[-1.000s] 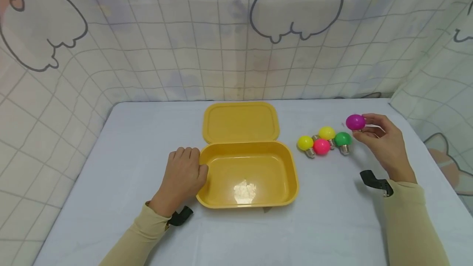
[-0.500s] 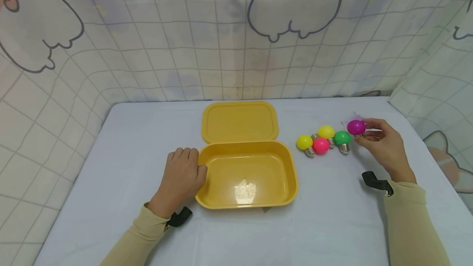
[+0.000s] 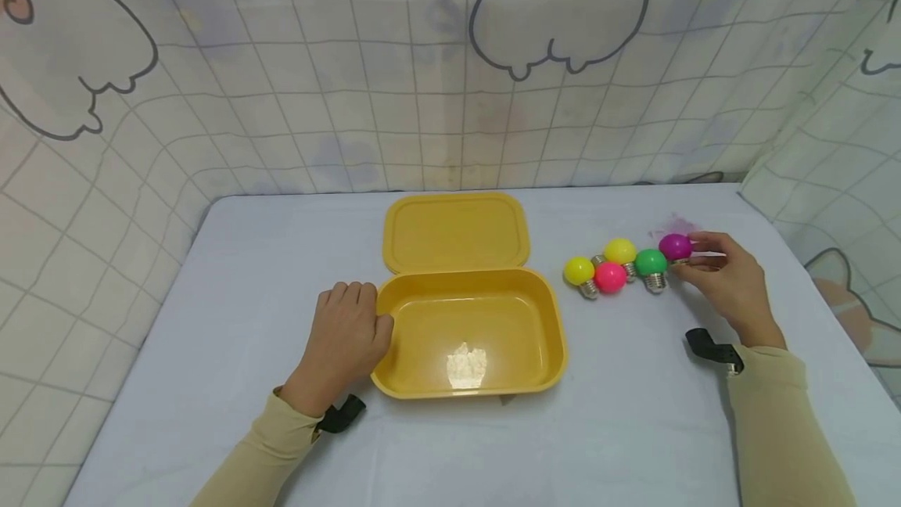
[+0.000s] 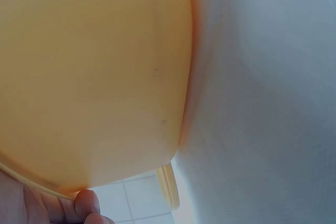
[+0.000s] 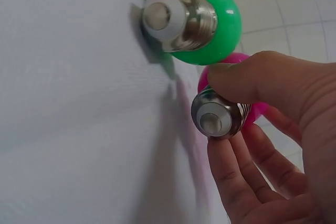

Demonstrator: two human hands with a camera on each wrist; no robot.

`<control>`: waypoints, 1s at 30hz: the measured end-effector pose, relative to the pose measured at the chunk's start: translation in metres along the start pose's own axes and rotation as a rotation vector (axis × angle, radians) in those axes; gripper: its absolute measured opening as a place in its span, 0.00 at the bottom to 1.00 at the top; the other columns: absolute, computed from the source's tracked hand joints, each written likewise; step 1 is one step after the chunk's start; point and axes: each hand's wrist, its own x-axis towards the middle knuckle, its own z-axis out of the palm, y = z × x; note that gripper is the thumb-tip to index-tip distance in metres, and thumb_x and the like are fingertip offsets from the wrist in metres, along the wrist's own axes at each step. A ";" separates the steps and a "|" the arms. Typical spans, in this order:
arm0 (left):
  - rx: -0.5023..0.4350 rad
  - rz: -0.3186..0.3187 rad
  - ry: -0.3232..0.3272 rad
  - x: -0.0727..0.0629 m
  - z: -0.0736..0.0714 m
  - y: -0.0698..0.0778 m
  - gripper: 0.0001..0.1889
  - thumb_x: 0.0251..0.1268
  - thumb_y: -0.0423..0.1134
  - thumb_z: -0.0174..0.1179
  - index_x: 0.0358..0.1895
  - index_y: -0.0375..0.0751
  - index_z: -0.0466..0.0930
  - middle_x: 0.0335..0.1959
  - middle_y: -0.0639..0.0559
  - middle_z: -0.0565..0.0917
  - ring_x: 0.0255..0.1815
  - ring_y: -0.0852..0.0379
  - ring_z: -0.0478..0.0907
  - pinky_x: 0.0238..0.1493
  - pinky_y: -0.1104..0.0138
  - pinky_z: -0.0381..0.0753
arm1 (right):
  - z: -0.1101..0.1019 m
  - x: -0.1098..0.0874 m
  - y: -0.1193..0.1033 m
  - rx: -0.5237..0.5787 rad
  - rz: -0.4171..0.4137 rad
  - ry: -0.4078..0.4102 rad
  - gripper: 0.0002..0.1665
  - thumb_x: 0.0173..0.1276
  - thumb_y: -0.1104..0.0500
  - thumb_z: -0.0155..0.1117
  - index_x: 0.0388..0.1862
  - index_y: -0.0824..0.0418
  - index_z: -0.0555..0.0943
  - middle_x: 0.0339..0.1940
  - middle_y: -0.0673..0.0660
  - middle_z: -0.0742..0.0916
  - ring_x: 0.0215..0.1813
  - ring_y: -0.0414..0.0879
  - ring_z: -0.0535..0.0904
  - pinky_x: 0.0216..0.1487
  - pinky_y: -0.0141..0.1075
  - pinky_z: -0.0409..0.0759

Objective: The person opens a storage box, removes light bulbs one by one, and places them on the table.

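Note:
My left hand [image 3: 348, 331] grips the left rim of a yellow plastic box [image 3: 472, 335]; in the left wrist view fingertips curl over the rim [image 4: 37, 184]. With thumb and fingers, my right hand [image 3: 732, 280] pinches a purple light bulb [image 3: 676, 246] by its metal screw base [image 5: 218, 116]. That bulb is close beside a green bulb [image 3: 651, 262] lying at the right end of a small group. Left of it are a pink bulb [image 3: 610, 278] and two yellow bulbs, one at the back [image 3: 620, 250] and one at the left end [image 3: 579, 271].
A flat yellow lid [image 3: 456, 233] lies behind the box, against its back edge. White cloth covers the table [image 3: 605, 429]. A patterned curtain [image 3: 450, 131] hangs along the back and both sides. A pinkish smudge [image 3: 673, 225] shows on the cloth behind the purple bulb.
My right hand has lowered the purple bulb toward the table, nearer the green bulb. The left hand stays on the box rim, and the other bulbs keep their places.

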 end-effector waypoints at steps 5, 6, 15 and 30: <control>-0.001 -0.010 -0.011 0.000 0.000 0.000 0.10 0.64 0.37 0.49 0.26 0.40 0.62 0.21 0.50 0.61 0.27 0.51 0.58 0.37 0.61 0.59 | 0.003 -0.001 -0.002 -0.023 0.018 -0.001 0.40 0.71 0.45 0.68 0.76 0.58 0.67 0.69 0.69 0.78 0.59 0.54 0.79 0.38 0.14 0.71; -0.002 -0.010 -0.010 0.000 0.000 0.000 0.10 0.64 0.37 0.49 0.26 0.39 0.63 0.21 0.50 0.61 0.26 0.51 0.58 0.37 0.61 0.59 | 0.004 -0.001 -0.002 -0.027 0.018 0.001 0.40 0.71 0.46 0.68 0.76 0.58 0.67 0.69 0.69 0.78 0.60 0.56 0.79 0.38 0.14 0.71; -0.006 -0.005 0.001 0.000 0.000 0.000 0.10 0.64 0.37 0.50 0.26 0.39 0.62 0.21 0.50 0.60 0.26 0.51 0.58 0.37 0.61 0.59 | 0.002 -0.001 0.000 -0.032 0.009 -0.006 0.42 0.70 0.40 0.66 0.76 0.57 0.67 0.70 0.66 0.78 0.64 0.59 0.79 0.47 0.23 0.81; -0.021 -0.009 -0.015 0.000 -0.001 -0.003 0.09 0.64 0.37 0.48 0.26 0.40 0.62 0.21 0.50 0.61 0.26 0.51 0.58 0.38 0.60 0.61 | -0.005 0.002 -0.001 0.130 0.084 0.036 0.37 0.76 0.36 0.54 0.73 0.57 0.72 0.53 0.36 0.77 0.47 0.24 0.73 0.42 0.18 0.71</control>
